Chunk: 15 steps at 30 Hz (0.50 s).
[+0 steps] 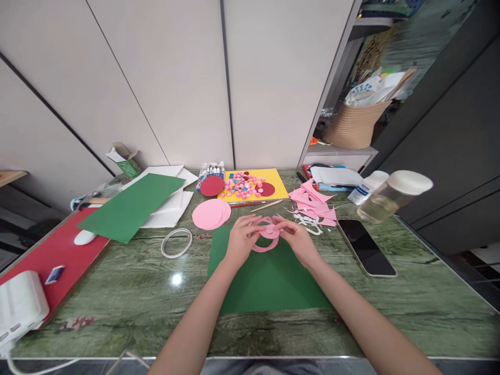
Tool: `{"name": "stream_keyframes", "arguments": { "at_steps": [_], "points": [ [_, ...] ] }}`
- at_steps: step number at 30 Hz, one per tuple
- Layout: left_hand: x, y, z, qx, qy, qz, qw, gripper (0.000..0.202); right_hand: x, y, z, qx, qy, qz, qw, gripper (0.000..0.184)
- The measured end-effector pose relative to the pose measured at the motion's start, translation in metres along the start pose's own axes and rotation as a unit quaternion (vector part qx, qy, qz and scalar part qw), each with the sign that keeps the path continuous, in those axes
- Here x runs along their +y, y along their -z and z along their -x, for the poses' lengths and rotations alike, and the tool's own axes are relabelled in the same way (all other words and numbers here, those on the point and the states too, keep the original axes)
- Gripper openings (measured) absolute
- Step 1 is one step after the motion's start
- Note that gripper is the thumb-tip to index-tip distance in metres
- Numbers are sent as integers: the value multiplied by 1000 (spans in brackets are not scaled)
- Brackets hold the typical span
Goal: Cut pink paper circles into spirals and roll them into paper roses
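Observation:
Between my two hands is a pink paper cutout [265, 247] made of curved strips, held over a dark green sheet [269, 286]. My left hand [242, 237] pinches its left side between thumb and fingers. On the opposite side, my right hand [299, 238] grips the paper edge in the same way. Fingers cover parts of the cutout, so its full shape is hidden. Just beyond my left hand lie several overlapping pink paper circles [211, 214]. Pink paper scraps [312, 203] and white-handled scissors [311, 225] lie past my right hand.
A roll of white tape [176, 243] lies left of the green sheet. Behind are a yellow sheet [279, 182] with small colourful pieces, a red circle [212, 186] and a wooden stick [266, 205]. A phone [366, 247] and lidded container [394, 195] stand right; another green sheet [135, 205] lies left.

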<state>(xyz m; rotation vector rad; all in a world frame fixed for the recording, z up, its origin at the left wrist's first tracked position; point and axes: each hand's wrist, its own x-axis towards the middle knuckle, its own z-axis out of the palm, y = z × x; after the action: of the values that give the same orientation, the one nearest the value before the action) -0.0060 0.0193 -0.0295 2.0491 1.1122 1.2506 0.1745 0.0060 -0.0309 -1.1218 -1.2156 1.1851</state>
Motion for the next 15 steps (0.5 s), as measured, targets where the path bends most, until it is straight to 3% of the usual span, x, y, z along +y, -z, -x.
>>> {"name": "stream_keyframes", "arguments": {
  "at_steps": [3,6,10,15],
  "points": [
    [1,1,-1,7,31,-4,999,43,3,1,-1,22,4,-4,1000,8],
    [0,2,-3,-20,142,80,986,56,5,1,-1,37,-4,-41,998,11],
    [-7,1,-3,-72,256,189,945,43,4,1,-2,33,-32,-72,996,14],
    [-11,1,-4,-45,315,260,912,30,8,3,-3,39,-7,-18,999,15]
  ]
}}
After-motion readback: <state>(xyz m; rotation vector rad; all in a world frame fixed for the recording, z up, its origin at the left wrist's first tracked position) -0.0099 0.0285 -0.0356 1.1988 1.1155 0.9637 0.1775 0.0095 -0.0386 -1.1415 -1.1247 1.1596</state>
